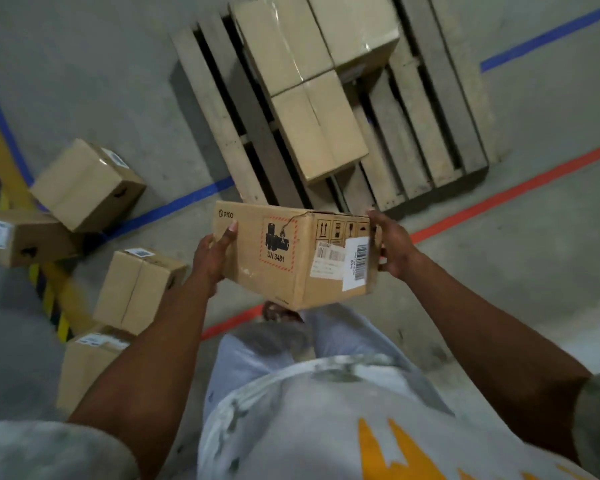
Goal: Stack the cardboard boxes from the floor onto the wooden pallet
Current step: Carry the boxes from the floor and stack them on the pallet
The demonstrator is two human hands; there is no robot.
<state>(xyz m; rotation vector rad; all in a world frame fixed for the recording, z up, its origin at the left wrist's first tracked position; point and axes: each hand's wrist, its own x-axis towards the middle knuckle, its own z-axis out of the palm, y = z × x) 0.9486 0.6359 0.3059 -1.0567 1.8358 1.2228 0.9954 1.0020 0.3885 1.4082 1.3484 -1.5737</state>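
Cardboard boxes are being moved from a concrete floor (534, 289) to a wooden pallet (426, 133), and this moment falls in the carrying step: 1 box (291, 258) is held in the air at about waist height, just short of the pallet's near edge. The left hand (212, 254) presses flat against the box's left end with the thumb lying on the top face, and the right hand (394, 245) clamps the opposite end, so both hands are closed on the box and it hangs between them, slightly tilted. Its top face shows a PICO mark, a red-bordered battery warning reading UN 3481, handling symbols and barcode labels (355, 263). The box is shut, so its contents cannot be told. A red floor line (499, 199) runs under the held box, between the person and the pallet. To the left of the pallet, 4 more sealed boxes (136, 289) wait on the floor near a yellow and black striped strip (49, 299) and a blue floor line (174, 206). On the pallet, 3 taped boxes (319, 129) already sit touching each other in a cluster toward its left and far side, leaving bare slats on the right. Judging from this, the next move calls for stepping forward and lowering the held box squarely onto the bare slats beside the placed boxes, or on top of them.
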